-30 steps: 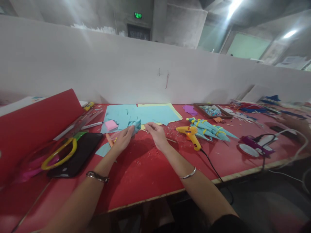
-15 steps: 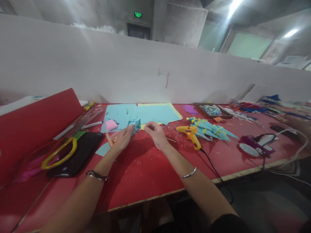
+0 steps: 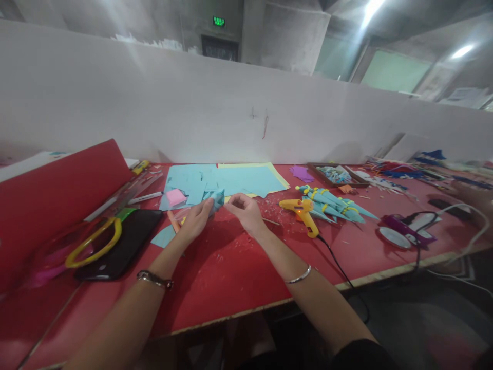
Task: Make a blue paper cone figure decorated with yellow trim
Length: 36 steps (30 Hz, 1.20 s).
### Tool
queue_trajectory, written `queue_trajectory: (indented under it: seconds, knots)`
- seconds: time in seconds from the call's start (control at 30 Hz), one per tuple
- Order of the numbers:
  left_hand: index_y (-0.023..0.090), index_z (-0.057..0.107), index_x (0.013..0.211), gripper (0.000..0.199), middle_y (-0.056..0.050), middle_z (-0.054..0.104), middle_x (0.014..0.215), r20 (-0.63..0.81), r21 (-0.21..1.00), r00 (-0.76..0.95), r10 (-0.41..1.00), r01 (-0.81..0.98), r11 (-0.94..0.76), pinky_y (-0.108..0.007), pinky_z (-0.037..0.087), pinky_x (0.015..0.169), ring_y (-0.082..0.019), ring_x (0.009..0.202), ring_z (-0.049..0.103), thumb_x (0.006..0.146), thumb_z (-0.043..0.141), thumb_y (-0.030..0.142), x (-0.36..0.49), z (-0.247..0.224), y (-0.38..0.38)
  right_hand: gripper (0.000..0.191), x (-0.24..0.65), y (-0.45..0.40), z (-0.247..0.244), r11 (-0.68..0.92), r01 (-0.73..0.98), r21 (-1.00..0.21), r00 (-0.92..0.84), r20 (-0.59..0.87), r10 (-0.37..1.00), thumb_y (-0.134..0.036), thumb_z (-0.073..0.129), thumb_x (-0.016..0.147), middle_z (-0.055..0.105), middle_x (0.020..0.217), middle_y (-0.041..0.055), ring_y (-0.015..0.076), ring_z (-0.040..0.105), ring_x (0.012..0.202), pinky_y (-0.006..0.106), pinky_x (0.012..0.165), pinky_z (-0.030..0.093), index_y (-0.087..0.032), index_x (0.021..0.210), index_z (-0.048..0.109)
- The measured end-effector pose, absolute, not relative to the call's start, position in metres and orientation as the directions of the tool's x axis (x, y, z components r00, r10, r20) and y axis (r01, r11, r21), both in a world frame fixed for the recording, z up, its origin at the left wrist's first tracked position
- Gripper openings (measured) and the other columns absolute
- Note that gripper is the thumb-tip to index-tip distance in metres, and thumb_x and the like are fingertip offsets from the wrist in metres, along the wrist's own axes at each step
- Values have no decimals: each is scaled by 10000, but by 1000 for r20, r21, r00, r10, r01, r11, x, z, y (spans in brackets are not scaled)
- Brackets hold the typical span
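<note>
My left hand [image 3: 197, 220] is closed around a rolled light-blue paper piece [image 3: 218, 198], whose crumpled end sticks out past the fingers toward my right hand. My right hand [image 3: 244, 210] has its thumb and fingertips pinched together just right of that end; whatever lies in the pinch is too small to make out. Beyond both hands lie light-blue paper sheets [image 3: 246, 180]. A pink pad of paper [image 3: 176, 197] rests by my left hand. To the right, a yellow glue gun [image 3: 302, 209] lies on the table beside several blue paper cones with yellow trim [image 3: 335, 203].
A black phone [image 3: 123, 246] and yellow-handled scissors [image 3: 96, 246] lie at left, near a red board [image 3: 61, 205]. Rear right holds purple paper [image 3: 301, 173] and a brown tray [image 3: 360, 181] of scraps. A purple device with cables [image 3: 418, 234] sits at the right edge.
My right hand has shifted slightly left, closer to the end of the blue paper piece. The paper's end has turned or moved a little to the right in my left hand.
</note>
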<state>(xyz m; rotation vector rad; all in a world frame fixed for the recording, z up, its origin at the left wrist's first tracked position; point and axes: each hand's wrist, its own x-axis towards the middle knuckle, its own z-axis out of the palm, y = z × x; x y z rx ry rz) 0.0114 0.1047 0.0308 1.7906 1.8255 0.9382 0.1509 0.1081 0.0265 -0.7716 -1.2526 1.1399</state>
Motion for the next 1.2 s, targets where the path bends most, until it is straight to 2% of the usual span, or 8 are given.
queue_trajectory:
  seconds: [0.1, 0.23, 0.37, 0.53, 0.63, 0.77, 0.97, 1.2]
  knots:
    - [218, 563, 638, 490, 14, 624, 639, 169, 685, -91, 981, 727, -51, -492, 160, 997, -216, 839, 568, 792, 230, 543, 11, 29, 106, 179, 151, 108, 27, 293, -214, -932, -59, 312, 948, -302, 637, 606, 493, 585, -53, 71, 424, 543, 225, 562, 343, -170, 638, 520]
    - [214, 567, 633, 498, 8, 632, 635, 162, 680, -84, 983, 732, -50, -492, 170, 999, -215, 827, 576, 791, 226, 541, 11, 28, 107, 166, 152, 110, 26, 315, -222, -923, -51, 334, 941, -324, 588, 666, 511, 566, -51, 72, 437, 522, 227, 557, 358, -177, 645, 513]
    - [214, 578, 636, 505, 3, 647, 665, 145, 668, -114, 983, 744, -12, -542, 35, 1006, -236, 882, 565, 789, 225, 541, 12, 30, 106, 182, 153, 112, 24, 331, -252, -909, -34, 350, 936, -355, 533, 717, 521, 553, -49, 74, 445, 496, 228, 533, 364, -187, 659, 489]
    - [214, 579, 642, 509, 7, 647, 661, 118, 668, -109, 987, 744, 2, -539, -29, 1004, -236, 888, 568, 796, 218, 537, 12, 30, 105, 183, 152, 112, 24, 354, -225, -908, -48, 373, 927, -345, 529, 721, 509, 534, -52, 74, 439, 487, 229, 528, 363, -188, 641, 477]
    - [226, 583, 655, 490, 9, 651, 674, 122, 680, -114, 986, 733, 1, -523, 3, 1013, -236, 917, 562, 796, 229, 534, 12, 30, 105, 158, 151, 112, 25, 343, -220, -913, -45, 360, 932, -316, 555, 692, 519, 558, -51, 74, 442, 505, 231, 548, 368, -188, 647, 473]
    - [225, 580, 638, 477, -2, 649, 679, 135, 697, -119, 984, 717, -9, -496, 112, 1013, -235, 906, 560, 794, 246, 527, 12, 29, 106, 150, 150, 112, 25, 320, -213, -923, -45, 336, 941, -304, 574, 660, 534, 596, -43, 81, 457, 543, 237, 576, 374, -189, 665, 477]
    - [226, 579, 645, 442, -3, 643, 683, 191, 709, -131, 973, 704, -45, -460, 228, 981, -236, 931, 557, 787, 285, 523, 11, 26, 108, 137, 151, 111, 26, 335, -179, -925, -43, 348, 937, -319, 551, 676, 548, 610, -36, 85, 454, 546, 242, 587, 379, -189, 679, 509]
    - [220, 589, 651, 442, -8, 640, 664, 198, 706, -127, 972, 707, -51, -456, 257, 966, -241, 915, 562, 786, 286, 511, 10, 24, 109, 168, 152, 114, 22, 366, -177, -914, -53, 380, 923, -338, 502, 722, 560, 623, -27, 90, 462, 541, 247, 583, 384, -188, 735, 577]
